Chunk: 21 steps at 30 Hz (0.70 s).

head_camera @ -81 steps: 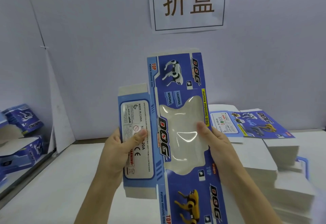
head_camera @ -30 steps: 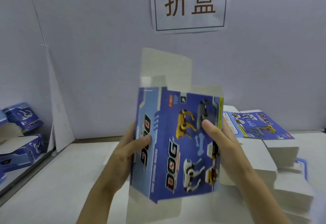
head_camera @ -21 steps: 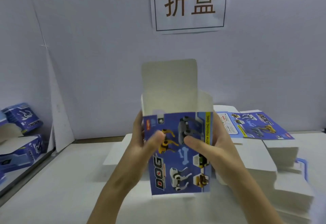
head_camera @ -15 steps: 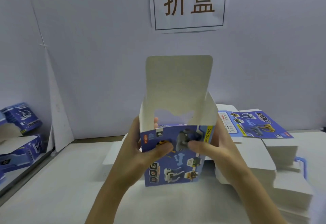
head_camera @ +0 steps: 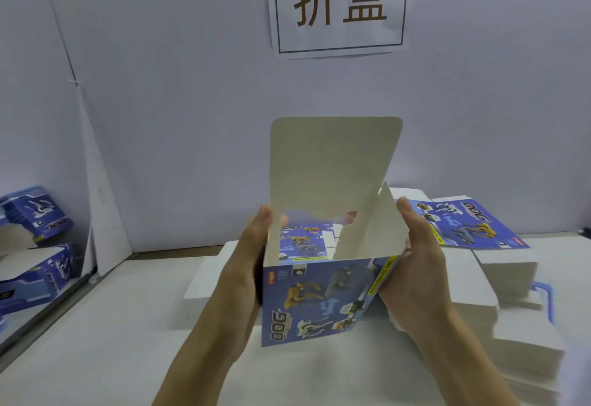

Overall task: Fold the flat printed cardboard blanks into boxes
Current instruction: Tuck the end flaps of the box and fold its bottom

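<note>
A blue printed dog-toy box (head_camera: 316,303) stands opened into a square tube just above the white table, its open top facing me. Its grey-white lid flap (head_camera: 332,165) sticks straight up at the far side, and a side flap leans outward on the right. My left hand (head_camera: 246,274) clasps the box's left wall, thumb along the top edge. My right hand (head_camera: 415,277) clasps the right wall, fingers behind the side flap. The bottom of the box is hidden.
A stack of flat blanks (head_camera: 499,271), the top one printed side up, lies at the right behind my right hand. Folded blue boxes (head_camera: 35,213) sit on a lower ledge at the far left. A paper sign (head_camera: 339,5) hangs on the back wall.
The flat blank was turned over and squeezed open into a square tube. The box sank toward the table, the lid flap rose upright, and both thumbs moved from the front panel to the sides.
</note>
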### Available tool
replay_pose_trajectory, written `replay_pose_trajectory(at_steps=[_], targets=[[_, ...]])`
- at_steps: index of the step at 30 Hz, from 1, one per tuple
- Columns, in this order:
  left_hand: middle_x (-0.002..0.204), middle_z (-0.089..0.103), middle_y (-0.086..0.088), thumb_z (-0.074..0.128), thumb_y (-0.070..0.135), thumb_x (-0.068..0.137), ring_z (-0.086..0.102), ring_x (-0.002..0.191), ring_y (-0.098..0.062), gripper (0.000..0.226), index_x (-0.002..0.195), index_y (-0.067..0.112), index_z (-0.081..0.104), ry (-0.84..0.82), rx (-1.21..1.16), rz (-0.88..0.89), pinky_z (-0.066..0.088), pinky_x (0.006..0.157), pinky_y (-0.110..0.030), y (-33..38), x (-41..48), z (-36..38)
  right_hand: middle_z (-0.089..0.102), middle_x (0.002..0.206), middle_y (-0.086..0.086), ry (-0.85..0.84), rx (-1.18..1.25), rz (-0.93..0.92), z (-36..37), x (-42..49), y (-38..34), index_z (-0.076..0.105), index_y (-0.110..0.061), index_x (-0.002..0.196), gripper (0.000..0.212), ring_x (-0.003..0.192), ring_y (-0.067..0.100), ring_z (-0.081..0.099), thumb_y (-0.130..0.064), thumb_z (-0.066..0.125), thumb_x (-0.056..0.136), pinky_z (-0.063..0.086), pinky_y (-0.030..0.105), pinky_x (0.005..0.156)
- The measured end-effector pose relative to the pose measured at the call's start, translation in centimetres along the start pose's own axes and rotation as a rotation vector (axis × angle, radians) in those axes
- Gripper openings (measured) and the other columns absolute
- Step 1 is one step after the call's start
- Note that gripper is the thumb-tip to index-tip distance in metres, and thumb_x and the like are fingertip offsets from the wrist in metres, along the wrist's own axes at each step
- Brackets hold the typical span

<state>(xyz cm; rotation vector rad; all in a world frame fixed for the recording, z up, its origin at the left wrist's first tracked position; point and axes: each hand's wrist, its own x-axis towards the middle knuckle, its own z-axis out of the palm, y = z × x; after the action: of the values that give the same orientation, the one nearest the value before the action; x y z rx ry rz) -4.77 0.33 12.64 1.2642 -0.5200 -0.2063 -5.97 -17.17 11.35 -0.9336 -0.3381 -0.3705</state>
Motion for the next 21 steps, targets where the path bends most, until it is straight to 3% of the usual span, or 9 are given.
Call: replay_pose_trajectory(at_steps=[3, 4, 6, 10, 13, 17, 21], targets=[[0.105, 0.066, -0.012, 0.068, 0.046, 0.055, 0.063, 0.088, -0.03, 0.073, 0.106, -0.005, 0.056, 0.034, 0.049, 0.0, 0.05, 0.065, -0.023, 0.8, 0.8, 0.8, 0.073, 0.079, 0.006, -0.013, 0.028, -0.012, -0.1, 0.0, 0.2, 0.076, -0.023, 0.079, 0.024, 0.071, 0.018, 0.071, -0.037, 0.056, 0.078, 0.055, 0.023, 0.06], [0.102, 0.063, -0.014, 0.069, 0.049, 0.048, 0.06, 0.084, -0.031, 0.081, 0.106, -0.006, 0.051, 0.044, 0.048, 0.013, 0.048, 0.062, -0.022, 0.8, 1.0, 0.9, 0.073, 0.08, 0.006, -0.023, 0.027, -0.009, -0.1, -0.1, 0.3, 0.076, -0.023, 0.08, 0.024, 0.071, 0.017, 0.071, -0.034, 0.055, 0.079, 0.055, 0.023, 0.059], [0.097, 0.069, -0.016, 0.071, 0.045, 0.058, 0.065, 0.076, -0.03, 0.074, 0.114, 0.0, 0.051, 0.083, 0.01, 0.011, 0.05, 0.058, -0.023, 0.5, 0.8, 1.2, 0.073, 0.082, 0.005, -0.038, 0.012, 0.007, -0.2, -0.1, 0.5, 0.076, -0.025, 0.087, 0.021, 0.072, 0.015, 0.071, -0.029, 0.059, 0.075, 0.055, 0.023, 0.058], [0.09, 0.075, -0.008, 0.056, 0.009, 0.088, 0.072, 0.07, -0.022, 0.023, 0.11, 0.016, 0.056, 0.131, 0.021, 0.003, 0.053, 0.048, -0.025, -0.5, -0.2, 0.7, 0.073, 0.084, 0.001, -0.086, -0.118, 0.076, -0.6, -0.1, 0.9, 0.063, -0.021, 0.104, 0.041, 0.073, 0.016, 0.072, -0.008, 0.054, 0.067, 0.054, 0.024, 0.056], [0.085, 0.075, -0.002, 0.042, -0.003, 0.091, 0.072, 0.067, -0.018, 0.033, 0.106, 0.021, 0.057, 0.129, 0.074, -0.01, 0.05, 0.045, -0.022, -0.3, 0.1, 0.2, 0.073, 0.082, -0.004, -0.114, -0.192, 0.095, -0.7, -0.1, 1.0, 0.054, -0.014, 0.115, 0.052, 0.072, 0.015, 0.072, -0.002, 0.048, 0.065, 0.053, 0.023, 0.054], [0.088, 0.075, -0.005, 0.049, 0.004, 0.092, 0.073, 0.07, -0.022, 0.024, 0.105, 0.022, 0.058, 0.13, 0.082, -0.004, 0.051, 0.047, -0.023, -0.3, 0.2, 0.2, 0.072, 0.085, -0.003, -0.121, -0.207, 0.079, -0.4, -0.1, 0.9, 0.054, -0.015, 0.115, 0.048, 0.075, 0.016, 0.072, -0.005, 0.052, 0.068, 0.054, 0.024, 0.056], [0.096, 0.074, -0.005, 0.046, 0.003, 0.093, 0.073, 0.083, -0.027, 0.028, 0.098, 0.027, 0.059, 0.178, 0.112, 0.009, 0.055, 0.058, -0.03, -0.7, 0.6, -0.1, 0.071, 0.086, 0.0, -0.13, -0.248, 0.091, -0.5, -0.1, 0.7, 0.055, -0.014, 0.114, 0.053, 0.075, 0.018, 0.071, 0.001, 0.046, 0.063, 0.053, 0.025, 0.054]])
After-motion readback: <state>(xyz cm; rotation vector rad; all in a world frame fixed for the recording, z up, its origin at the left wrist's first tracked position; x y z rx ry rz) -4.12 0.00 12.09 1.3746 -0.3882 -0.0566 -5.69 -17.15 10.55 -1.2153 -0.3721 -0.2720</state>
